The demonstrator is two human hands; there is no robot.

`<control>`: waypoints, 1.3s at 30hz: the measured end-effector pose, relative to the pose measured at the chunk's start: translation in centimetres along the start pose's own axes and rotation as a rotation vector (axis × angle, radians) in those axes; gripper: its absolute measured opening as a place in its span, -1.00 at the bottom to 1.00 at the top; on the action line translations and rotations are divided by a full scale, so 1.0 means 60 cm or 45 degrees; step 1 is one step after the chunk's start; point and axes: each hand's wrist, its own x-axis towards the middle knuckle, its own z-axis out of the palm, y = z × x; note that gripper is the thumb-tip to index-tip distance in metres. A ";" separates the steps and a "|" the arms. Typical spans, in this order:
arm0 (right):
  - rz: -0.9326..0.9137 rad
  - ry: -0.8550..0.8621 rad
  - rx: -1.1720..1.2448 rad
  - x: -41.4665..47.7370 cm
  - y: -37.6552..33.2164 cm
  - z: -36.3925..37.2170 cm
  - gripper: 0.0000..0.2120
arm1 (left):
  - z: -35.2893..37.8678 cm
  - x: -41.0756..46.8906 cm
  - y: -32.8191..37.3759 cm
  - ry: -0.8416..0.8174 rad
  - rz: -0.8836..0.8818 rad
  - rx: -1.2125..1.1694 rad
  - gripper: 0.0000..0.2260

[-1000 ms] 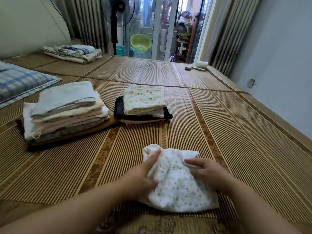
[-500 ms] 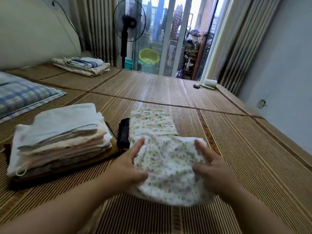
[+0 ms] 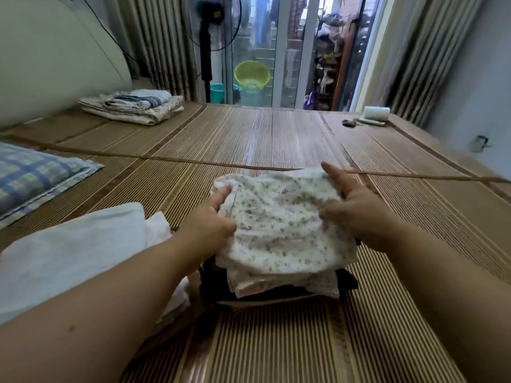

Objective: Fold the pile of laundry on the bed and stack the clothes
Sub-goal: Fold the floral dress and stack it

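Holds a small white folded cloth with tiny flowers [image 3: 287, 225] in two hands, near the middle of the bed with the striped brown woven mat [image 3: 276, 139]. Grips its left edge with the left hand [image 3: 213, 219], fingers curled round it. Pinches its right edge with the right hand [image 3: 356, 214], thumb on top. Lies on a short stack of pale and black folded clothes [image 3: 265, 284]. Just beside, toward the left edge, a tall stack of white folded clothes [image 3: 72, 258]. Farther back, a blue checked pillow [image 3: 33, 178].

White garment [image 3: 282, 225] sprinkled with tiny green and purple flowers. Mat [image 3: 276, 139] striped tan and brown. Pillow [image 3: 33, 175] checked blue and pale yellow. Basin [image 3: 251, 74] lime green. Folded cloth [image 3: 69, 252] plain white.
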 end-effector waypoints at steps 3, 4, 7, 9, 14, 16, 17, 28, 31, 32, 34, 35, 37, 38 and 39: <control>0.220 -0.089 -0.146 0.040 0.017 0.009 -0.21 | 0.011 0.026 -0.028 -0.091 -0.232 0.212 -0.25; 0.301 -0.134 -0.252 0.050 0.018 0.011 -0.28 | 0.014 0.034 -0.034 -0.131 -0.337 0.263 -0.23; 0.410 -0.127 -0.560 0.060 0.026 0.024 -0.40 | 0.024 0.045 -0.054 -0.163 -0.557 0.195 -0.07; 0.446 -0.066 -0.622 0.063 0.030 0.031 -0.24 | 0.028 0.050 -0.059 -0.109 -0.661 0.018 -0.03; 0.776 0.006 -0.083 0.073 0.063 0.014 0.31 | 0.030 0.066 -0.064 0.144 -0.957 -0.310 -0.02; 0.906 -0.062 -0.009 0.080 0.087 -0.003 0.41 | 0.033 0.075 -0.072 0.161 -0.997 -0.445 -0.04; 0.953 -0.096 0.018 0.087 0.101 -0.009 0.38 | 0.038 0.083 -0.080 0.145 -1.026 -0.437 0.03; 0.928 -0.252 0.326 0.075 0.111 -0.001 -0.30 | 0.045 0.094 -0.104 -0.134 -1.194 -0.478 -0.34; 0.923 -0.188 0.460 0.054 0.108 0.003 -0.38 | 0.058 0.081 -0.097 -0.093 -1.149 -0.525 -0.40; 0.913 -0.182 0.496 0.044 0.103 0.000 -0.34 | 0.062 0.073 -0.090 -0.106 -1.131 -0.577 -0.42; 0.899 -0.165 0.547 0.022 0.091 -0.011 -0.20 | 0.070 0.054 -0.078 -0.153 -1.071 -0.733 -0.41; 0.888 -0.150 0.552 0.009 0.081 -0.021 -0.15 | 0.076 0.046 -0.067 -0.167 -1.039 -0.773 -0.39; 0.858 -0.124 0.571 -0.026 0.052 -0.048 -0.18 | 0.089 0.030 -0.046 -0.195 -0.966 -0.775 -0.25; 0.854 -0.107 0.573 -0.046 0.033 -0.064 -0.24 | 0.096 0.019 -0.028 -0.239 -0.939 -0.775 -0.21; 0.845 -0.075 0.588 -0.067 0.006 -0.086 -0.29 | 0.102 0.007 0.002 -0.302 -0.919 -0.777 -0.21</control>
